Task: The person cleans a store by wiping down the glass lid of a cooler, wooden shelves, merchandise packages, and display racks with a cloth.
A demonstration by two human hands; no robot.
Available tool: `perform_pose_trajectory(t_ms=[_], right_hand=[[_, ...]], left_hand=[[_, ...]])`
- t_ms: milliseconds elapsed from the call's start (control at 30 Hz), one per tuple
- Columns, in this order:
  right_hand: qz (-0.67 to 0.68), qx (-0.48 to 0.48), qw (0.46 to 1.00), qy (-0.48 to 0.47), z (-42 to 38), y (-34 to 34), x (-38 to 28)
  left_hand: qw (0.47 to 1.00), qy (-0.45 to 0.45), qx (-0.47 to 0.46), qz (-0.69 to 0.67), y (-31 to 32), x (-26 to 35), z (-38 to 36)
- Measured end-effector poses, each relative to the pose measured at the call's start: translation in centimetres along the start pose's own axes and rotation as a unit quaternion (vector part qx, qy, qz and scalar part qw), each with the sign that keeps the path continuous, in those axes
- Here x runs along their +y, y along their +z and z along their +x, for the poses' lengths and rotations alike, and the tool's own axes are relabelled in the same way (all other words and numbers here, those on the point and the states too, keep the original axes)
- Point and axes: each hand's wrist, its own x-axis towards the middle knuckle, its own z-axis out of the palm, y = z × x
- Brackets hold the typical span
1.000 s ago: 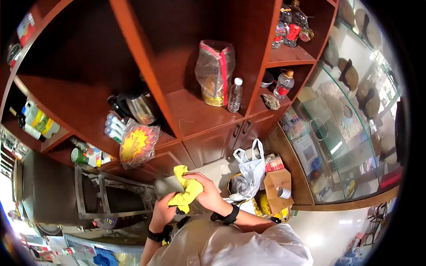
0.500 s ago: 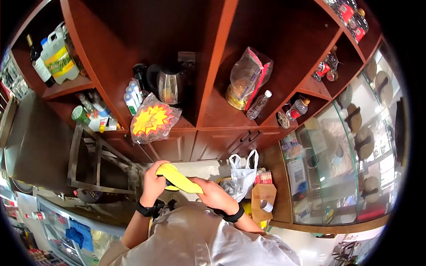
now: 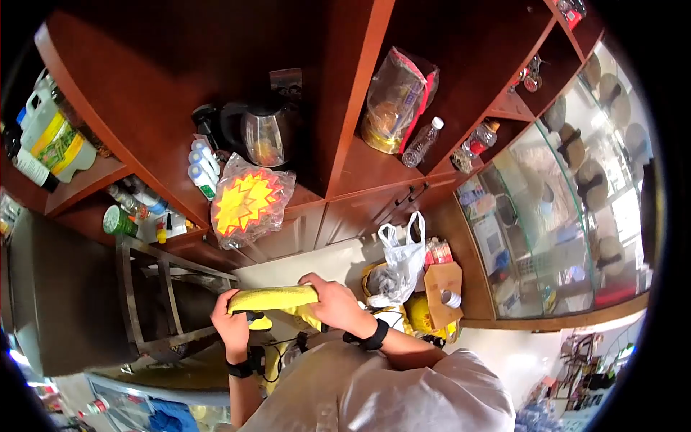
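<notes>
A yellow cloth (image 3: 273, 297), rolled or folded into a long band, is stretched level between the person's two hands in front of the chest, below the front edge of the wooden shelf unit (image 3: 338, 180). The left hand (image 3: 232, 327) has its fingers curled closed around the cloth's left end. The right hand (image 3: 335, 304) grips the right end from above, fingers wrapped over it, with more yellow fabric bunched under the palm. Both wrists carry dark bands.

On the floor just right of the right hand sits a white plastic bag (image 3: 400, 265), and beside that an open cardboard box (image 3: 444, 284). Left of the hands stands a metal frame (image 3: 162, 288). Above, at the shelf's front edge, lies a clear packet of yellow star-shaped tags (image 3: 248, 203), with an electric kettle (image 3: 263, 135) behind it. In the next compartment to the right stand a bagged jar (image 3: 392, 101) and a water bottle (image 3: 422, 142).
</notes>
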Motion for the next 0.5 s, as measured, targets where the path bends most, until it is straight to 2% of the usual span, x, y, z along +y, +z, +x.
perform_pose_trajectory(t_ms=[300, 500], right_hand=[[0.127, 0.188, 0.974, 0.021, -0.7, -1.8, 2.8], [0.218, 0.213, 0.952, 0.037, -0.5, -3.5, 4.1]], left_hand=[[0.989, 0.018, -0.145, 0.011, 4.9, 0.5, 2.9], [0.978, 0.010, -0.208, -0.001, 9.4, 3.3, 5.4]])
